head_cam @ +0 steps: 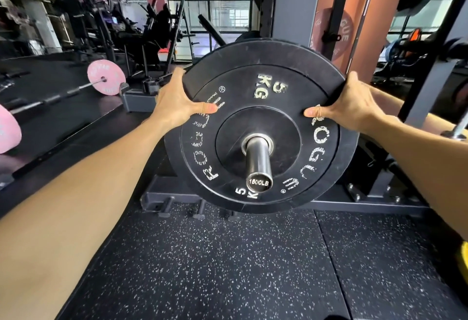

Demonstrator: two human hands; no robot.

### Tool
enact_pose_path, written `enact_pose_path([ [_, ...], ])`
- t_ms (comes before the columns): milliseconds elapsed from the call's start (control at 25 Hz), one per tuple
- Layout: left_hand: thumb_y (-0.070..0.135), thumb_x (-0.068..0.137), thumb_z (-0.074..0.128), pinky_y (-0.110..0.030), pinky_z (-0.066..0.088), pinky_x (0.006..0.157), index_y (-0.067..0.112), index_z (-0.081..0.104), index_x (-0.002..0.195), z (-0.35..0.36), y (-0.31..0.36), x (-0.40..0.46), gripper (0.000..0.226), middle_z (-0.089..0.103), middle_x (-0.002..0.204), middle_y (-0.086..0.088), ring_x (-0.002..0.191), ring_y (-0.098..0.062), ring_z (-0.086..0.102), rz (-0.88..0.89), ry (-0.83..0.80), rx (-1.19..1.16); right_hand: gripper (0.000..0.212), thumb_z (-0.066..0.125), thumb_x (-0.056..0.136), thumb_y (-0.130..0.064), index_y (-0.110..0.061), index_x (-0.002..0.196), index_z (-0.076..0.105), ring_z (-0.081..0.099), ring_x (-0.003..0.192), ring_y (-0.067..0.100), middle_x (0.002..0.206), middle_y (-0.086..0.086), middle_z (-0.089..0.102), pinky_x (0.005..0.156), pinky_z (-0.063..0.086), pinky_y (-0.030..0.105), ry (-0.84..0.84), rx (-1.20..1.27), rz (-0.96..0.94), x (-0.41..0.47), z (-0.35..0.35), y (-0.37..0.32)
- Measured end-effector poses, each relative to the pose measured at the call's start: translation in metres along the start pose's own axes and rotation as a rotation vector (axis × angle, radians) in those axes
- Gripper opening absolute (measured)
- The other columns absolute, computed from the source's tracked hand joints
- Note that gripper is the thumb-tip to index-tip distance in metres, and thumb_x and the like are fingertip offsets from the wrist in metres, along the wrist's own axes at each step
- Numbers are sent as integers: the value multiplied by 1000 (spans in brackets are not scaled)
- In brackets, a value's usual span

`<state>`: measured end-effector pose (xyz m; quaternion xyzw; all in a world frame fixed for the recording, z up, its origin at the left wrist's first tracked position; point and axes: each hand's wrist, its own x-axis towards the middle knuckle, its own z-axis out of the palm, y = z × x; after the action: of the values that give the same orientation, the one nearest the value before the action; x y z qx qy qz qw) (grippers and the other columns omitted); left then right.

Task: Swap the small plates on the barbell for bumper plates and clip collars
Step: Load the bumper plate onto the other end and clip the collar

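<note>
Far left: pink plate [7, 129] at the frame edge, then a second barbell [58, 96] lying on the black floor with another pink plate [106, 81] on its end, well apart from your work area. Your left hand [174, 103] grips the bumper plate [260, 127] at its upper-left rim, fingers wrapped behind the edge, thumb flat on the face. The plate is black, marked 5 KG, seated upright on the barbell sleeve [257, 160], face toward you. A second black plate edge shows just behind it on the left side. The sleeve's long axis points straight at you and slightly down; end cap reads 1500LB, and a bare length of sleeve sticks out in front of the plate. Your right hand [352, 106] grips the upper-right rim the same way, thumb on the face. Rack base [354, 203] sits close behind and below the plate; rack upright [291, 0] behind. Speckled rubber mat [228, 269] between you and the rack base. Gym machines in the background on the left, windows behind the upright.
</note>
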<state>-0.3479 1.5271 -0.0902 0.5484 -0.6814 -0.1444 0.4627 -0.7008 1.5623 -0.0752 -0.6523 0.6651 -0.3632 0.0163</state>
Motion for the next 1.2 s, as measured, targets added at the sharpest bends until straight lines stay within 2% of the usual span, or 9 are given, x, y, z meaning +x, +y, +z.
enact_pose_path([
  [320, 49, 49, 94, -42, 44, 100, 27, 42, 124, 46, -31, 96, 94, 62, 115, 10, 114, -19, 55, -22, 15, -4, 88, 91, 50, -52, -13, 105, 34, 52, 120, 33, 125, 15, 56, 87, 41, 36, 3, 70, -14, 99, 47, 29],
  [480, 49, 49, 94, -43, 44, 101, 27, 42, 123, 69, -51, 140, 94, 62, 115, 10, 114, -20, 55, -40, 24, -25, 88, 91, 51, -51, -11, 106, 35, 52, 119, 33, 125, 16, 55, 83, 39, 35, 14, 61, -36, 148, 70, 37],
  [680, 60, 40, 92, -50, 44, 102, 37, 40, 111, 88, -70, 185, 91, 63, 111, 13, 114, -22, 56, -68, 4, -39, 87, 91, 52, -49, -12, 107, 35, 50, 120, 34, 128, 16, 54, 83, 35, 32, 28, 53, -36, 197, 91, 44],
  [880, 68, 34, 87, -52, 41, 104, 38, 38, 111, 105, -83, 220, 96, 63, 113, 10, 116, -26, 54, -62, 17, -34, 92, 91, 53, -47, -6, 115, 38, 49, 122, 35, 129, 15, 53, 82, 34, 32, 48, 60, -27, 230, 107, 49],
  [1080, 69, 34, 87, -52, 42, 104, 39, 40, 113, 112, -97, 243, 97, 63, 114, 13, 116, -23, 56, -57, 24, -41, 91, 91, 54, -48, -5, 116, 39, 49, 121, 34, 129, 16, 53, 81, 34, 32, 49, 35, -20, 247, 115, 52],
  [1200, 70, 39, 85, -56, 36, 105, 36, 38, 115, 112, -99, 243, 96, 63, 115, 12, 118, -25, 53, -63, 20, -4, 93, 91, 52, -50, -7, 115, 38, 50, 120, 33, 128, 14, 53, 85, 39, 36, 34, 6, 18, 247, 114, 49],
])
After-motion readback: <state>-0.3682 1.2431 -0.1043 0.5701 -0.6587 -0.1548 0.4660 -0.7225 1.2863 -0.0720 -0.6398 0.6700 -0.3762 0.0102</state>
